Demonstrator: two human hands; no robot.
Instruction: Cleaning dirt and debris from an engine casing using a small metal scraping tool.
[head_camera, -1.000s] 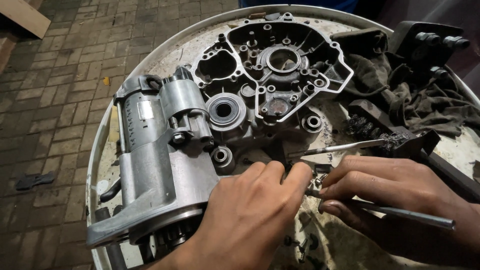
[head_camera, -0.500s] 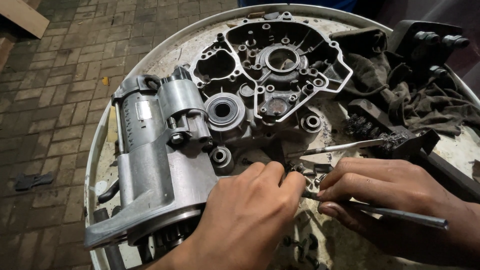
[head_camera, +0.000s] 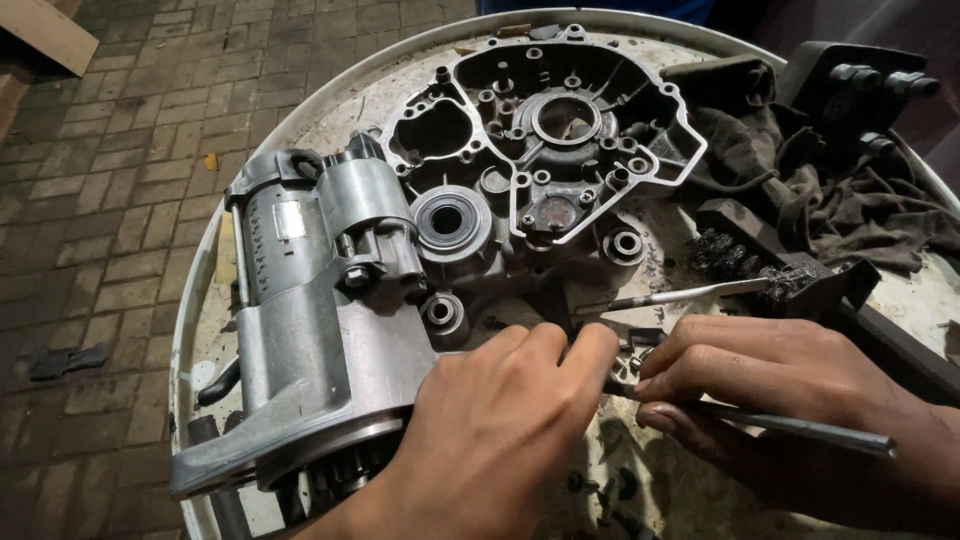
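Nearest, the left hand (head_camera: 490, 440) pinches narrow on a small bright metal part (head_camera: 628, 362) at the lower edge of the grey cast-aluminium engine crankcase (head_camera: 480, 230); the right hand (head_camera: 770, 375), at 3 o'clock, is closed round a thin steel rod tool (head_camera: 800, 428). Best done with fingertips braced and slow, light leverage. Free room is tight: a wire brush (head_camera: 740, 285) at 1 o'clock, a dark greasy rag (head_camera: 830, 200) beyond, and the white round tray's rim (head_camera: 330, 90) at 11 o'clock.

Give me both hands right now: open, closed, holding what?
Left hand: fingers curled, fingertips pressed on a small metal part beside the engine casing.
Right hand: closed on a thin metal rod.
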